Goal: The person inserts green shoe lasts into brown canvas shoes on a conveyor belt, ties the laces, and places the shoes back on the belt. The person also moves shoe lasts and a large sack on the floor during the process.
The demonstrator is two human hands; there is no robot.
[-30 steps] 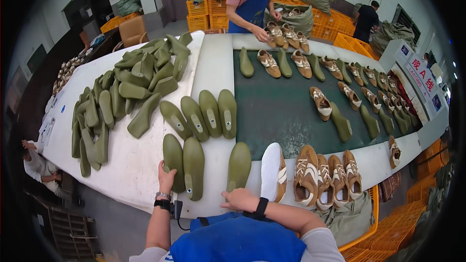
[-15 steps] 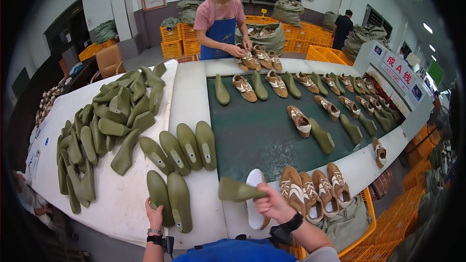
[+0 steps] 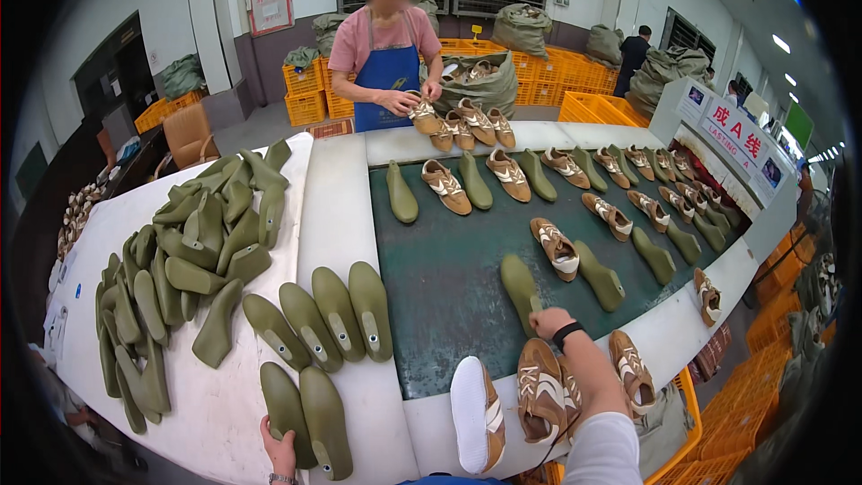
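My right hand (image 3: 549, 323) is closed on the heel end of an olive-green shoe last (image 3: 518, 286), which lies toe away on the dark green conveyor belt (image 3: 440, 305). At the lower left my left hand (image 3: 280, 449) grips the edge of another green last (image 3: 285, 406), thumb on top. A second last (image 3: 325, 422) lies against that one. Brown sneakers (image 3: 540, 386) with white stripes stand along the near ledge, partly hidden by my right forearm. Among them, one sneaker (image 3: 476, 413) lies on its side with its white sole showing.
Several green lasts lie in a row (image 3: 323, 314) beside the belt and in a heap (image 3: 197, 242) on the white table. Lasts and sneakers (image 3: 555, 247) line the belt. A co-worker (image 3: 382, 63) handles sneakers across it. Yellow crates (image 3: 687, 413) stand at the right.
My right hand has carried the last from above the near ledge forward and right, onto the belt. My left hand stays at the paired lasts. The view has shifted slightly.
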